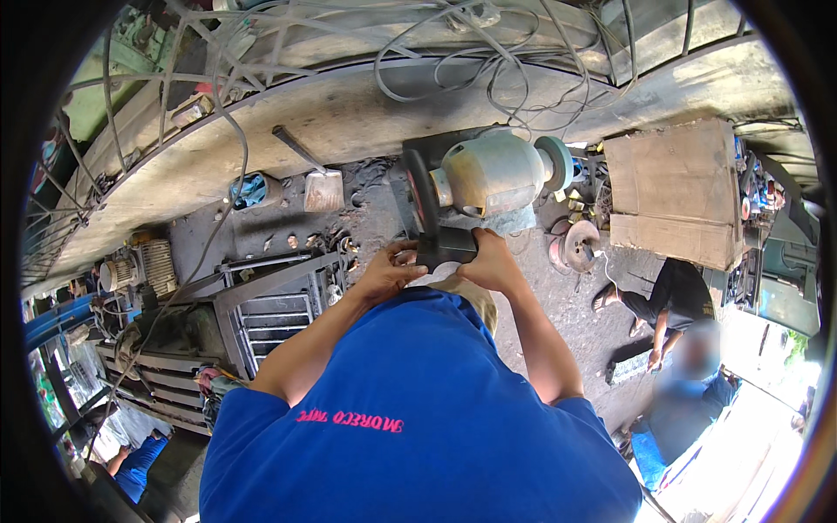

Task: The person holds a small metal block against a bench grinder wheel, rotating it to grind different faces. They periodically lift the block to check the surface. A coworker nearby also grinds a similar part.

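Dark metal piece (446, 245), lengthwise across, gripped by left hand (390, 272) and right hand (491, 261).

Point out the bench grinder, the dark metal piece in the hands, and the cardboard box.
Grey-green bench grinder (493, 170), head view, motor housing.
Dark metal piece (445, 244), head view, flat lower end.
Brown cardboard box (676, 187), head view, top face.
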{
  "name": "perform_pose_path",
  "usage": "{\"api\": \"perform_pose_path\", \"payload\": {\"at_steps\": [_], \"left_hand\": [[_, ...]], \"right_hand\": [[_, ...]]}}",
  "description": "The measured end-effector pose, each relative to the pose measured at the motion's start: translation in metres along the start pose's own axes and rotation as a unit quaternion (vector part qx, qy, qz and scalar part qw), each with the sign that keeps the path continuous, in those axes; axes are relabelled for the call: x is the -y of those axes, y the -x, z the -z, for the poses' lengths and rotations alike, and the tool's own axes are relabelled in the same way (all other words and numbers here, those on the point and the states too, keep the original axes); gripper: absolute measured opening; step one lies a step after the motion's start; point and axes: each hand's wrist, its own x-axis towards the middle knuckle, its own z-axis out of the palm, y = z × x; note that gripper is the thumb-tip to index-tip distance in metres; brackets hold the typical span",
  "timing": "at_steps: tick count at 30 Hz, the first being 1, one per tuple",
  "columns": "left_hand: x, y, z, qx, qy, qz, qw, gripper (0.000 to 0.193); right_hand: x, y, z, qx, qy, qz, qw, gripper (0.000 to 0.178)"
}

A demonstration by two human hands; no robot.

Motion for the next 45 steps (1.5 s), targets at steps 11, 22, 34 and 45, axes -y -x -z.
{"api": "perform_pose_path", "payload": {"at_steps": [11, 22, 34, 45], "left_hand": [[0.01, -0.006, 0.003, -0.039, 0.038, -0.007, 0.999, 0.063], [0.016, -0.008, -0.012, -0.098, 0.075, -0.023, 0.992, 0.065], [0.052, -0.001, -0.024, -0.02, 0.14, -0.1, 0.985, 0.065], [0.059, 0.006, -0.051, -0.104, 0.153, -0.159, 0.97, 0.07]], "right_hand": [[0.001, -0.014, 0.006, 0.093, -0.007, -0.059, 0.994, 0.052], [-0.012, -0.016, 0.003, 0.07, -0.034, -0.032, 0.996, 0.061], [0.001, 0.01, 0.029, 0.05, 0.057, 0.021, 0.997, 0.063], [-0.005, -0.015, 0.039, 0.083, 0.039, 0.089, 0.992, 0.055]]}}
